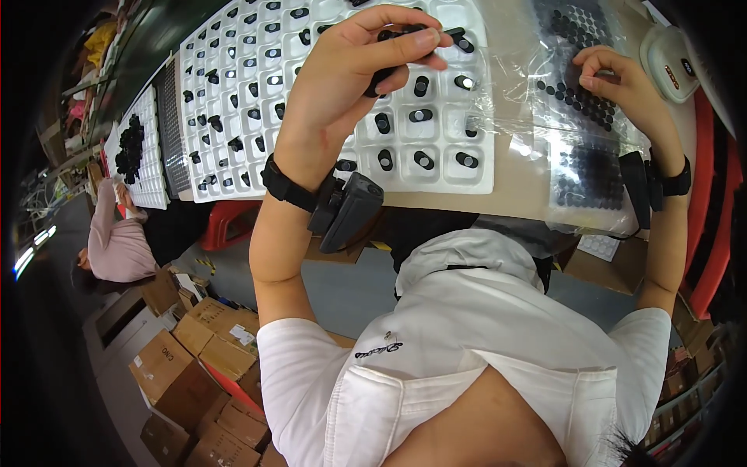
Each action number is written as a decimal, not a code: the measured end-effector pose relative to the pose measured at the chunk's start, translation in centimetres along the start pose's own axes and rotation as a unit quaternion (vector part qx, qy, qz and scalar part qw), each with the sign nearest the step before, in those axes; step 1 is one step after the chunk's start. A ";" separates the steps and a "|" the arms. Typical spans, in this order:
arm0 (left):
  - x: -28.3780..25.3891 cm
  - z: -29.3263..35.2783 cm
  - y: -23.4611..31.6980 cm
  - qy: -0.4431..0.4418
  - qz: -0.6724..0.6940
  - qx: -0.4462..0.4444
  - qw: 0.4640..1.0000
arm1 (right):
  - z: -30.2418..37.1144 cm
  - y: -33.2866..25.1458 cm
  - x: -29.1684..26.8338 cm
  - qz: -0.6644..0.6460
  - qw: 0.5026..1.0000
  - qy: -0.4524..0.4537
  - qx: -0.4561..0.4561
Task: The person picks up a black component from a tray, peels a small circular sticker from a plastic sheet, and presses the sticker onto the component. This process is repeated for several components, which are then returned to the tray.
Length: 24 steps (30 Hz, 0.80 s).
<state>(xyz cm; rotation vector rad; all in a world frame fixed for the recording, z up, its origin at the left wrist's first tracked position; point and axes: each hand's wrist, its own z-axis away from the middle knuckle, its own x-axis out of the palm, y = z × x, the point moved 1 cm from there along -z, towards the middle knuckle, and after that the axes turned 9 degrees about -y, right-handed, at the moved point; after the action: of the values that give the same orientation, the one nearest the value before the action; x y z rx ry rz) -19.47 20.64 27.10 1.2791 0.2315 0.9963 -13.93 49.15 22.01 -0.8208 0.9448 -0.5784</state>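
Over the white compartment tray point(489, 167), my left hand point(350, 66) is closed, fingers curled around several small black parts point(384, 78); how many is hidden. The tray's cells hold small black oval pieces point(421, 116), many with a pale or grey spot on top. To the right, my right hand point(618, 82) hovers at a clear plastic sheet point(556, 128) bearing rows of black round discs point(562, 95). Its thumb and forefinger are pinched together beside the discs. What lies between those fingertips, if anything, is too small to tell.
A round pale container point(671, 62) stands at the right table edge, near a red chair point(706, 187). Further left, another white tray point(149, 163) carries a heap of black parts point(130, 148), with a seated person point(124, 241) beside it. Cardboard boxes point(167, 366) crowd the floor.
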 end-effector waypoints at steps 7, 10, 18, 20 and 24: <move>0.8 0.6 1.2 0.022 0.017 -0.041 0.999 | -0.8 -4.4 1.4 0.014 0.997 0.033 -0.068; 1.3 1.1 1.1 0.056 0.016 -0.029 0.998 | -1.3 -6.2 2.5 0.036 0.993 0.032 -0.107; 1.3 1.2 -0.1 0.006 -0.153 0.020 0.988 | -1.0 -9.4 4.1 -0.010 0.985 0.046 -0.165; 1.1 1.3 -0.7 -0.006 -0.215 0.067 0.974 | -1.1 -10.1 4.3 -0.050 0.982 0.052 -0.176; 1.3 0.9 -0.7 -0.005 -0.252 0.080 0.964 | -0.9 -11.4 4.2 -0.062 0.988 0.063 -0.129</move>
<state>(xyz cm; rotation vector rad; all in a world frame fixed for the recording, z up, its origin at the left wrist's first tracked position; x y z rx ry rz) -17.79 20.98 27.27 1.2820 0.6083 0.5422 -13.65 39.16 29.03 -1.0903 1.1056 -0.6286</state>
